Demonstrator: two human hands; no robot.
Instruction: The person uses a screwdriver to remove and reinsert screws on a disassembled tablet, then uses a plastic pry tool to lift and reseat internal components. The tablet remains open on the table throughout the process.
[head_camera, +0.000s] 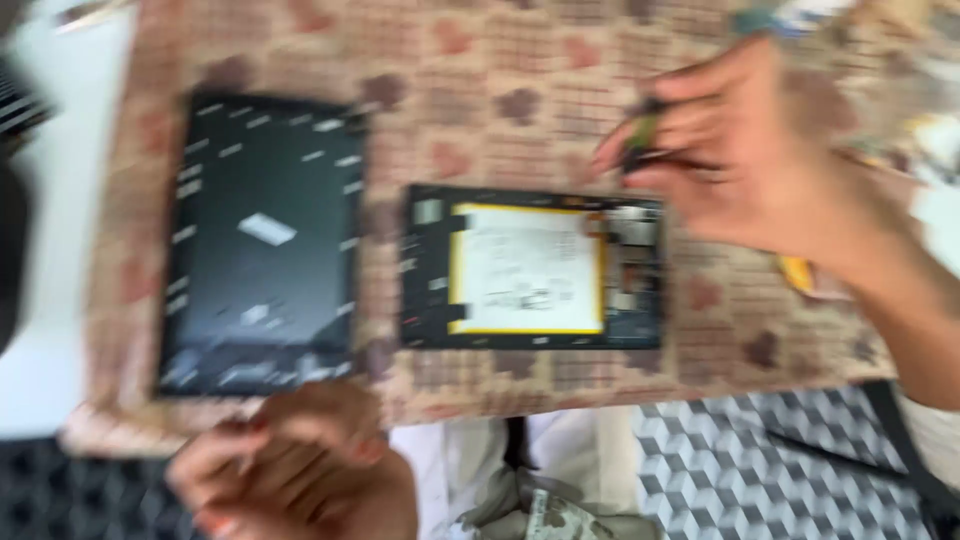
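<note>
We're mid-teardown: opened tablet (533, 268) centre of cloth (520, 90), back cover (262, 243) left of tablet. Right hand (760, 150) pinches small tool (640, 140) over tablet's right edge. Left hand (300, 465) loosely curled, empty, below cover. Next move, we judge: steady tool tip onto board.

Looks like a home setup used as a makeshift repair spot, not a proper workshop. Work surface is a small table w/ a patterned cloth (560, 90), beige checks and brown motifs. On it: an opened tablet (533, 268) w/ battery exposed, plus its detached back panel (262, 245). Below, a cube-pattern tiled floor (730, 470). Pic is blurred.
</note>
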